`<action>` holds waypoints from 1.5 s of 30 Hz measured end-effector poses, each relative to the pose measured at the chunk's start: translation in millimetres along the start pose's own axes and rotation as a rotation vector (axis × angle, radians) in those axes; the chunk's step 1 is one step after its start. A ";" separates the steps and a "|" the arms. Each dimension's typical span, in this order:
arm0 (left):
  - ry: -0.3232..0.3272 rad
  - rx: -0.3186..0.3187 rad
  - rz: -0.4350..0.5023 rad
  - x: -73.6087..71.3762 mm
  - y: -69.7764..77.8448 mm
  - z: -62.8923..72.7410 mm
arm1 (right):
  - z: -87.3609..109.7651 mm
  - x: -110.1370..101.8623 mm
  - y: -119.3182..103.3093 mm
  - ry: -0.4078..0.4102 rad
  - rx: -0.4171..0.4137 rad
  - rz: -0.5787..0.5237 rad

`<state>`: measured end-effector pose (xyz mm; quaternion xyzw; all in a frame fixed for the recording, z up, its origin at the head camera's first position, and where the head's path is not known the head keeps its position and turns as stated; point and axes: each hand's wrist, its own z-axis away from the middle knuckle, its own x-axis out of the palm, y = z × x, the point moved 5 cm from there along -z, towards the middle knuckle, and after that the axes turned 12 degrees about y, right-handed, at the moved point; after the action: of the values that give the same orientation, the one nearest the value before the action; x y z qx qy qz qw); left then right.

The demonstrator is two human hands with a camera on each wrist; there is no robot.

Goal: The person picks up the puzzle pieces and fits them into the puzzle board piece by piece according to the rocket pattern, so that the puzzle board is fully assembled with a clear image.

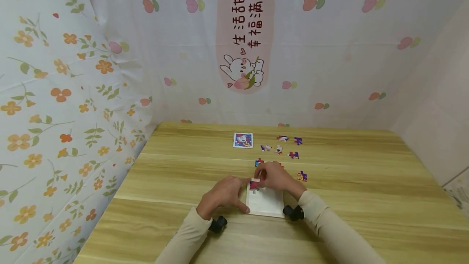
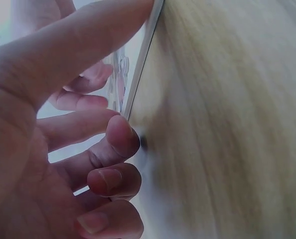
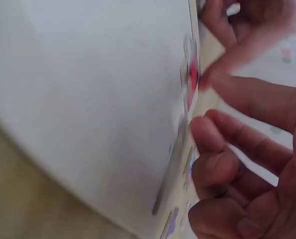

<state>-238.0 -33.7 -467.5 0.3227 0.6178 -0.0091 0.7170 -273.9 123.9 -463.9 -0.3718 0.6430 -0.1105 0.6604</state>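
Note:
A shallow, pale square puzzle tray (image 1: 266,203) lies on the table, its far left corner holding a red and purple jigsaw piece (image 1: 254,185). My left hand (image 1: 224,194) rests against the tray's left side, thumb near the front corner and index finger by the far corner. In the left wrist view, its other fingers (image 2: 115,179) bend loosely beside the tray. Over the tray's far edge, my right hand (image 1: 275,176) has thumb and index finger at a red jigsaw piece (image 3: 193,74), partly hidden by the fingers. Its remaining fingers (image 3: 215,169) are curled.
Several loose jigsaw pieces (image 1: 293,155) are scattered beyond the tray, some partly behind the right hand. A small picture card (image 1: 243,140) lies farther back. The wooden table (image 1: 176,174) meets a patterned cloth (image 1: 190,52) at the back and left.

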 end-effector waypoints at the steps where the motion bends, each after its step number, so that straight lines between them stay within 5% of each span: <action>1: 0.001 0.000 0.001 -0.1 -0.1 -0.2 | -2.8 -2.1 2.7 0.001 0.008 -0.014; 13: -0.005 -0.027 0.012 3.8 -0.6 0.8 | -38.8 -42.1 43.8 0.134 0.082 -0.015; 25: 0.005 -0.005 -0.071 -0.8 4.5 -1.4 | -72.7 -75.1 77.1 0.231 0.099 0.163; 40: -0.010 -0.019 -0.069 1.8 4.1 1.4 | -84.4 -72.6 106.1 0.189 0.220 0.360; 45: -0.009 -0.028 -0.088 2.4 4.2 1.1 | -81.6 -75.6 106.1 0.212 0.233 0.334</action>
<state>-234.7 -30.0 -467.7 0.2851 0.6281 -0.0335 0.7233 -396.5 216.8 -464.6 -0.1675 0.7444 -0.1115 0.6367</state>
